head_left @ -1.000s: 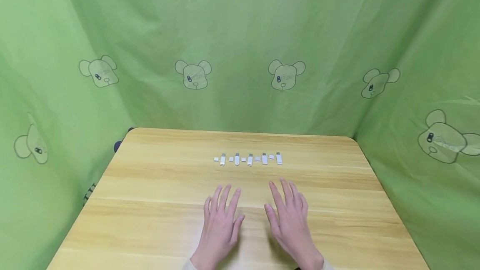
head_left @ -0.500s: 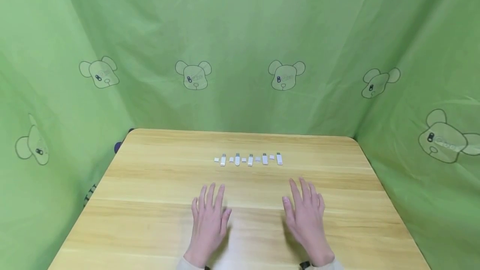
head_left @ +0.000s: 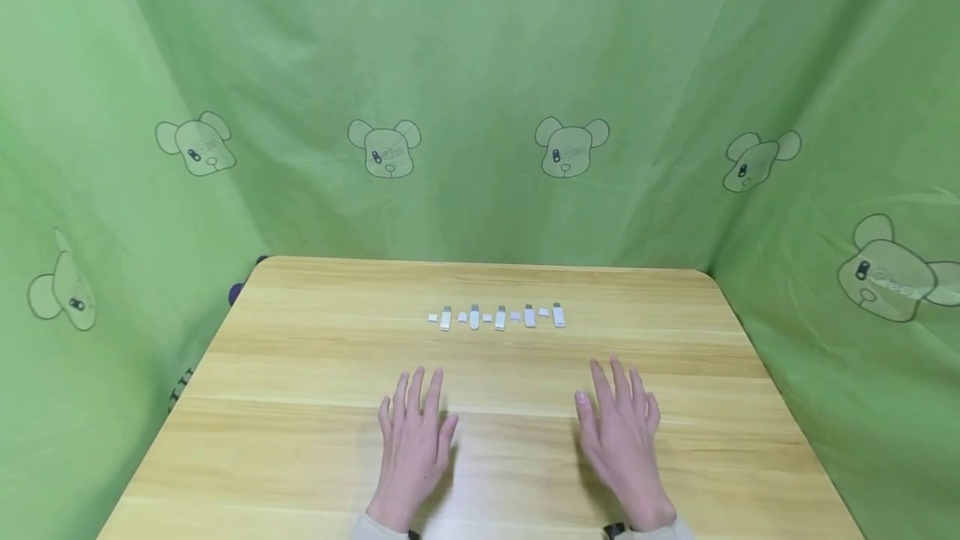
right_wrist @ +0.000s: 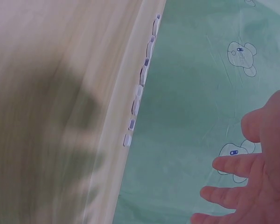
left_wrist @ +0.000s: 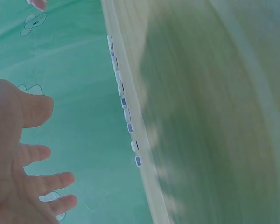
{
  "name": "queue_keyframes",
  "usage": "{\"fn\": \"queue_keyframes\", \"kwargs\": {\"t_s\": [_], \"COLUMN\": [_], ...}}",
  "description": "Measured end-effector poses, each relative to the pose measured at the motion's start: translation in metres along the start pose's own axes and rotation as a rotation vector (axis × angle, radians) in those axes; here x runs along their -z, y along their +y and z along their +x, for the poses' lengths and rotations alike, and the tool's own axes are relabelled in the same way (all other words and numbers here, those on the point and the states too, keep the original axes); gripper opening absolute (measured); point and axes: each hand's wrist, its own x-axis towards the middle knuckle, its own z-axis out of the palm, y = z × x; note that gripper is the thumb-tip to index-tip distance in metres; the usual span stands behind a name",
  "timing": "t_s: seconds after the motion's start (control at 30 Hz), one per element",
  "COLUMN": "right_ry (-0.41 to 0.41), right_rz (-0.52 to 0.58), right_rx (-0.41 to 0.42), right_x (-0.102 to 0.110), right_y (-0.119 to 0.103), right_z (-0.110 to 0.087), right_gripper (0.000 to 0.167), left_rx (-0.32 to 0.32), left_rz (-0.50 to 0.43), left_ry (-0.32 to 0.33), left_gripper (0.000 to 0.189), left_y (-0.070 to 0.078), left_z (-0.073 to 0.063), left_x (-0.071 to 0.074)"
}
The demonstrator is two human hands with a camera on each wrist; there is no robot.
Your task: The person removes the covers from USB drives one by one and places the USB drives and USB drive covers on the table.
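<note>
A row of several white USB sticks lies toward the back of the table, among them a left-end USB stick (head_left: 446, 319), a middle USB stick (head_left: 500, 319) and a right-end USB stick (head_left: 558, 316). Their metal plugs point to the back. Small white caps alternate with them, such as the leftmost cap (head_left: 432, 318) and the rightmost cap (head_left: 543, 312). My left hand (head_left: 411, 448) hovers palm down in front of the row's left end, fingers spread, holding nothing. Likewise spread and holding nothing, my right hand (head_left: 621, 444) is in front and to the right of the row.
The light wooden table (head_left: 300, 340) has rounded back corners. Green curtains (head_left: 480, 207) with bear-head prints hang behind it and along both sides. Dark bands show at both wrists by the light sleeves (head_left: 660, 532).
Both hands have moved apart, the left one to the left and the right one to the right, mostly in the first half second. The USB sticks and caps stay in place.
</note>
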Motion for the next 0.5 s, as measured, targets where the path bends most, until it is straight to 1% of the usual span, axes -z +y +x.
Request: {"fn": "queue_keyframes", "kwargs": {"t_s": [0.3,0.5], "right_ry": [-0.016,-0.012], "right_rz": [0.005,0.014], "right_rx": [-0.012,-0.012], "right_x": [-0.0014,-0.0023], "right_y": [-0.0006,-0.0015], "right_z": [-0.0016,-0.0019], "right_gripper": [0.053,0.053], "left_rx": [0.003,-0.017], "left_rz": [-0.004,-0.007], "left_ry": [0.012,0.051], "left_gripper": [0.064,0.065], "left_y": [0.0013,0.0013], "left_z": [0.002,0.0017], "left_x": [0.0004,-0.0007]}}
